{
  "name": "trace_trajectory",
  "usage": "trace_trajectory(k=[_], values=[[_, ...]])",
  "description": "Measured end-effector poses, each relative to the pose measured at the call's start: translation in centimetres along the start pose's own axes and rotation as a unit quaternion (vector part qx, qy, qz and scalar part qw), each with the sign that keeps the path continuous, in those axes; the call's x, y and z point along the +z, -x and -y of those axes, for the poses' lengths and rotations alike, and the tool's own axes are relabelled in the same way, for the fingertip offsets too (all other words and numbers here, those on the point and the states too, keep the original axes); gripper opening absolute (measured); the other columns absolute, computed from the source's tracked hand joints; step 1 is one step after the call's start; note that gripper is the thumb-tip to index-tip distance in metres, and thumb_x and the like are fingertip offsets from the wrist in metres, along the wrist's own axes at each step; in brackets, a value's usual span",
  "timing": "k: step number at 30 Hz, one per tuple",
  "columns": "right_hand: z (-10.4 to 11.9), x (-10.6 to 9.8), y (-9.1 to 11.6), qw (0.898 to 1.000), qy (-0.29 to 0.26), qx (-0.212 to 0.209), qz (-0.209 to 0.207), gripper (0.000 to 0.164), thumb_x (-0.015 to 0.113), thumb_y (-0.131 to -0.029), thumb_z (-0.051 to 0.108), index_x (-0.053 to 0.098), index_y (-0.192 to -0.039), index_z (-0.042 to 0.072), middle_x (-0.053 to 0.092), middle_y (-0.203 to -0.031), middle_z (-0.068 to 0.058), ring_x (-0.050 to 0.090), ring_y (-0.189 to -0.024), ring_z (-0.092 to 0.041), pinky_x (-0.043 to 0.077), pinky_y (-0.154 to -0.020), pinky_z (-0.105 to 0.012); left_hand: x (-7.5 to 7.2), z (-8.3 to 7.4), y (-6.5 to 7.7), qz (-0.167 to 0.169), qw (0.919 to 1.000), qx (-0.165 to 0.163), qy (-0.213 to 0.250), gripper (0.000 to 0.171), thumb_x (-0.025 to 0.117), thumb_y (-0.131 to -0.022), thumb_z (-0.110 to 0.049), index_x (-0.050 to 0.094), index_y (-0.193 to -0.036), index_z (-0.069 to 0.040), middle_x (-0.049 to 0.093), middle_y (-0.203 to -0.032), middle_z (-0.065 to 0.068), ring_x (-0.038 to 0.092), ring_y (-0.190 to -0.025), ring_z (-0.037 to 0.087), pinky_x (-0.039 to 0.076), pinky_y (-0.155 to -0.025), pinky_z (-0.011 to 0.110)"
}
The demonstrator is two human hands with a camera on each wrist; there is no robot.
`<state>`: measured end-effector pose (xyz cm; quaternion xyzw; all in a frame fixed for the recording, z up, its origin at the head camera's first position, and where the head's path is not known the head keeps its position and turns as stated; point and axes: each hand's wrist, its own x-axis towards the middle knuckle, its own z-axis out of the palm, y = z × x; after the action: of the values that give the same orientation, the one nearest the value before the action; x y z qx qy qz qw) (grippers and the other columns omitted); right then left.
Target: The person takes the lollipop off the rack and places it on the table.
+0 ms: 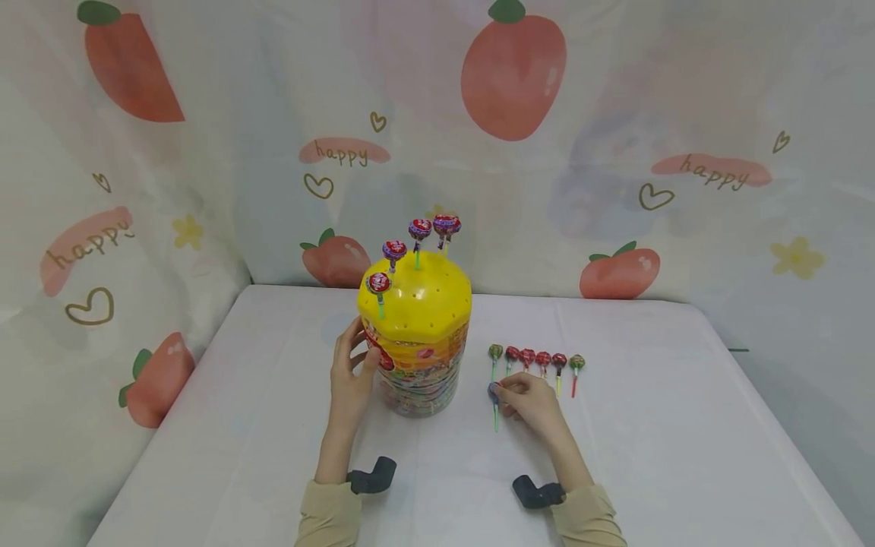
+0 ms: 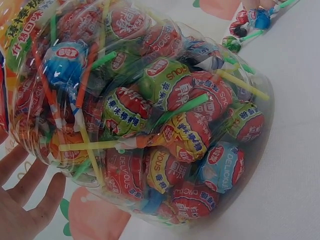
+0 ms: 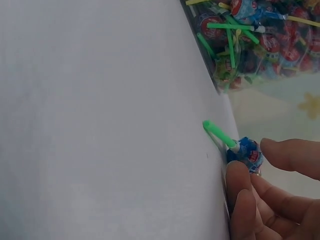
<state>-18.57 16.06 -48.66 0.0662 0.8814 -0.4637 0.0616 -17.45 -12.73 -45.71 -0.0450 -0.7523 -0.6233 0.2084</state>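
A large clear jar [image 1: 418, 395] full of wrapped lollipops stands upright under a yellow lid [image 1: 424, 304] with small holes. Several purple-and-red lollipops [image 1: 394, 251] stick up from the lid's left and back edge. My left hand [image 1: 352, 380] rests against the jar's left side, fingers spread and fairly straight; the left wrist view shows the lollipops [image 2: 167, 82] through the plastic. Right of the jar, my right hand [image 1: 533, 403] pinches a blue lollipop [image 3: 248, 152] by its wrapped head between thumb and fingers. Its green stick [image 3: 220, 134] points toward the person, low over the table.
Behind the right hand lies a row of several lollipops [image 1: 559, 360] with red, green and dark wrappers, sticks toward the person. A white cloth covers the table [image 1: 656, 456]. A printed curtain [image 1: 437, 182] hangs behind and at both sides. Black wrist mounts [image 1: 374, 476] sit on both forearms.
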Motion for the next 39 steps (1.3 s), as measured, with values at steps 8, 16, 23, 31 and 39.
trace_trajectory(k=[8,16,23,31,39], values=[[0.5,-1.1,0.4,1.000,-0.001,-0.012,-0.011,0.030,0.067,-0.088,0.021,0.065,-0.109,0.000,0.068,-0.083,-0.010,0.065,-0.060,-0.013,0.049,-0.054,-0.023,0.0,-1.0,0.1,0.005,0.9999,-0.016,-0.002,0.056,0.057,-0.096,-0.017,0.036,-0.148,-0.015,0.044,-0.143,0.011,0.043,-0.132,0.027,0.039,-0.105,0.057],[2.7,-2.0,1.6,0.999,-0.009,-0.036,-0.027,0.029,0.067,-0.089,0.023,0.065,-0.112,0.004,0.068,-0.092,-0.012,0.067,-0.066,-0.014,0.051,-0.060,-0.021,-0.2,-3.6,0.4,0.007,0.9997,-0.022,-0.002,0.055,0.056,-0.096,-0.012,0.036,-0.146,-0.005,0.043,-0.142,0.018,0.042,-0.132,0.033,0.038,-0.106,0.059],[4.8,-2.8,3.1,0.996,-0.032,-0.072,-0.039,0.028,0.067,-0.090,0.024,0.066,-0.111,0.006,0.067,-0.090,-0.012,0.069,-0.069,-0.020,0.051,-0.061,-0.020,-0.2,-4.4,0.6,0.008,0.9997,-0.019,-0.016,0.055,0.056,-0.096,-0.011,0.036,-0.146,-0.005,0.045,-0.141,0.019,0.044,-0.131,0.032,0.041,-0.105,0.054],[6.8,-3.0,5.0,0.993,-0.020,-0.104,-0.052,0.023,0.067,-0.090,0.022,0.067,-0.110,0.011,0.067,-0.089,-0.009,0.065,-0.073,-0.016,0.049,-0.066,-0.023,-0.2,-4.0,0.6,0.010,0.9996,-0.024,-0.009,0.055,0.057,-0.096,-0.012,0.036,-0.147,-0.007,0.044,-0.142,0.017,0.043,-0.131,0.031,0.040,-0.105,0.055],[9.1,-2.4,6.9,0.972,-0.049,-0.205,-0.103,0.019,0.071,-0.087,0.016,0.069,-0.105,0.011,0.069,-0.088,-0.004,0.060,-0.080,-0.005,0.051,-0.072,-0.018,-0.2,-4.2,0.6,0.009,0.9996,-0.026,-0.010,0.055,0.057,-0.096,-0.013,0.036,-0.146,-0.007,0.044,-0.141,0.018,0.044,-0.130,0.032,0.040,-0.106,0.054]])
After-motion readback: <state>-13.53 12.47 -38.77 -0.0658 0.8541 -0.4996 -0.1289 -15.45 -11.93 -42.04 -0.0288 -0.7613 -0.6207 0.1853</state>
